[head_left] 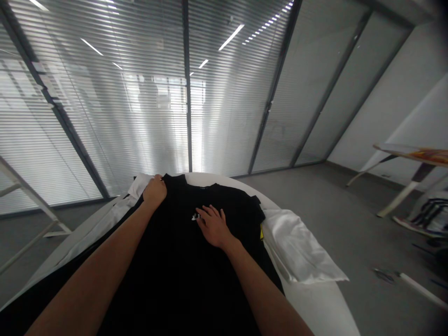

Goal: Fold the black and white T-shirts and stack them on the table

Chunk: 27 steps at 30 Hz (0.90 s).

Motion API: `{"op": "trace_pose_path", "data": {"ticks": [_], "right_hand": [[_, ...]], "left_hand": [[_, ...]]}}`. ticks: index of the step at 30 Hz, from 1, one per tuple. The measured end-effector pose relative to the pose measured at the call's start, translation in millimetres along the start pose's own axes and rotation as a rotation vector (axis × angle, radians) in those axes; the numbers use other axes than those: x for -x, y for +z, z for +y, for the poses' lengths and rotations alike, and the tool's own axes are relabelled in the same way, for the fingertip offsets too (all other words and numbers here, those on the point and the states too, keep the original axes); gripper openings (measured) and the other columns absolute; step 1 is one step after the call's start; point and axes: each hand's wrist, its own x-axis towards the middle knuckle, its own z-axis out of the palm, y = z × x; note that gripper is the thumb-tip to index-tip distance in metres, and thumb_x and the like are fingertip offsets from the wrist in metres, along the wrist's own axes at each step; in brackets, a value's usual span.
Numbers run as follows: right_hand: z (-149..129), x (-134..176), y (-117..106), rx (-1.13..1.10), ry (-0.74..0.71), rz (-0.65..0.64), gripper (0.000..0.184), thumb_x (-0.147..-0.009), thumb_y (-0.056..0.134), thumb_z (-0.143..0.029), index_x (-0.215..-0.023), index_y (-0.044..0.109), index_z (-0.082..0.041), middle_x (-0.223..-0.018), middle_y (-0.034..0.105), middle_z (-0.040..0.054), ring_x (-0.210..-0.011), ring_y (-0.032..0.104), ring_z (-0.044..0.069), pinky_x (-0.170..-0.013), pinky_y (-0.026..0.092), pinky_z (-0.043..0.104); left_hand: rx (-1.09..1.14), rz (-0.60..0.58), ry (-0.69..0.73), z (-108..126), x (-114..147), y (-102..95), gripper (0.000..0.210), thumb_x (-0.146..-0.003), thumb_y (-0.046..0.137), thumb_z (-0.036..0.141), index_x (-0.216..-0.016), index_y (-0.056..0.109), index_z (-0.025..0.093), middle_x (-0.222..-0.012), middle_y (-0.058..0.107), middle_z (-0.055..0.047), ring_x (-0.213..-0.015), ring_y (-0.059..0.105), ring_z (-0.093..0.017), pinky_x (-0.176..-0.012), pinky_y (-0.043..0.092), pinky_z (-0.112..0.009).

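Note:
A black T-shirt (182,252) lies spread over a white padded board, its neckline at the far end. My left hand (155,190) is closed on the shirt's far left edge, by the shoulder. Flat on the chest, with fingers apart, rests my right hand (214,225), beside a small white print (195,217). White cloth (297,245) shows from under the shirt on the right, and more white fabric (136,184) lies past my left hand. A small yellow patch (261,232) peeks out at the shirt's right side.
The white board (325,303) curves round the shirt. Behind it stands a glass partition with blinds (147,102). A white metal frame (28,196) is on the left. To the right are a table (413,156) with splayed legs and a striped bag-like item (434,214) on the grey floor.

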Motion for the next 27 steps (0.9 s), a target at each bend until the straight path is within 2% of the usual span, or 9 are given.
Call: {"op": "trace_pose_path", "data": {"ticks": [2,4,7,10,13,15,20,24,27], "right_hand": [[-2,1,0,-0.001,-0.008,-0.033,0.047,-0.1,0.029,-0.045,-0.144,0.041,-0.033,-0.151,0.04,0.0045,-0.143,0.025,0.027,-0.113,0.012,0.059],[-2,1,-2,0.001,-0.006,-0.057,0.047,-0.099,0.031,-0.045,-0.143,0.043,-0.032,-0.15,0.042,0.005,-0.141,0.028,0.027,-0.113,0.014,0.058],[5,-2,-12,0.03,0.052,-0.016,0.045,-0.097,0.037,-0.043,-0.139,0.048,-0.03,-0.144,0.048,0.0054,-0.136,0.035,0.026,-0.111,0.019,0.056],[22,-5,-34,0.126,0.195,0.147,0.04,-0.094,0.041,-0.035,-0.13,0.056,-0.027,-0.137,0.053,0.007,-0.13,0.04,0.026,-0.11,0.023,0.051],[48,-2,-61,0.262,0.391,0.354,0.04,-0.089,0.044,-0.026,-0.127,0.058,-0.022,-0.132,0.055,0.0119,-0.125,0.043,0.029,-0.106,0.026,0.048],[65,2,-74,0.321,0.505,0.431,0.045,-0.087,0.047,-0.026,-0.131,0.053,-0.019,-0.133,0.053,0.0154,-0.125,0.042,0.033,-0.102,0.029,0.048],[100,11,-80,0.354,0.732,0.393,0.056,-0.083,0.054,-0.028,-0.137,0.048,-0.015,-0.127,0.056,0.0206,-0.118,0.048,0.037,-0.094,0.036,0.049],[122,10,-80,0.253,0.8,0.337,0.039,-0.088,0.046,-0.03,-0.119,0.064,-0.016,-0.111,0.067,0.018,-0.109,0.058,0.034,-0.09,0.04,0.045],[140,9,-89,0.066,0.825,0.399,0.04,-0.089,0.042,-0.035,-0.114,0.069,-0.018,-0.108,0.069,0.0168,-0.105,0.063,0.031,-0.086,0.044,0.039]], "left_hand": [[-0.086,0.072,0.088,1,15,4.5,0.049,-0.092,0.039,0.031,-0.136,0.047,0.01,-0.127,0.055,-0.026,-0.118,0.053,-0.039,-0.091,0.044,-0.049],[-0.144,0.087,0.262,2,31,13.1,0.053,-0.092,0.04,0.033,-0.14,0.044,0.012,-0.138,0.048,-0.024,-0.129,0.044,-0.037,-0.102,0.037,-0.049],[-0.176,-0.066,0.442,-1,53,30.2,0.055,-0.094,0.037,0.039,-0.144,0.043,0.017,-0.148,0.042,-0.017,-0.139,0.033,-0.032,-0.113,0.023,-0.049],[-0.167,-0.143,0.44,-7,63,43.9,0.056,-0.097,0.03,0.041,-0.147,0.038,0.019,-0.153,0.036,-0.013,-0.144,0.026,-0.028,-0.116,0.017,-0.049],[-0.146,-0.122,0.444,-12,66,48.4,0.057,-0.097,0.027,0.04,-0.148,0.037,0.018,-0.154,0.035,-0.012,-0.144,0.024,-0.027,-0.117,0.015,-0.047],[-0.141,-0.111,0.447,-13,67,47.7,0.057,-0.097,0.027,0.04,-0.148,0.038,0.018,-0.153,0.036,-0.013,-0.144,0.025,-0.026,-0.117,0.015,-0.047],[-0.135,-0.107,0.444,-12,68,44.8,0.056,-0.097,0.029,0.038,-0.147,0.039,0.018,-0.153,0.036,-0.012,-0.144,0.026,-0.027,-0.117,0.015,-0.047],[-0.142,-0.111,0.426,-11,68,45.2,0.055,-0.096,0.03,0.038,-0.148,0.039,0.02,-0.154,0.036,-0.01,-0.144,0.025,-0.026,-0.118,0.015,-0.046],[-0.132,-0.09,0.441,-13,68,46.9,0.055,-0.097,0.029,0.038,-0.147,0.04,0.019,-0.153,0.036,-0.011,-0.144,0.026,-0.026,-0.117,0.016,-0.046]]}}
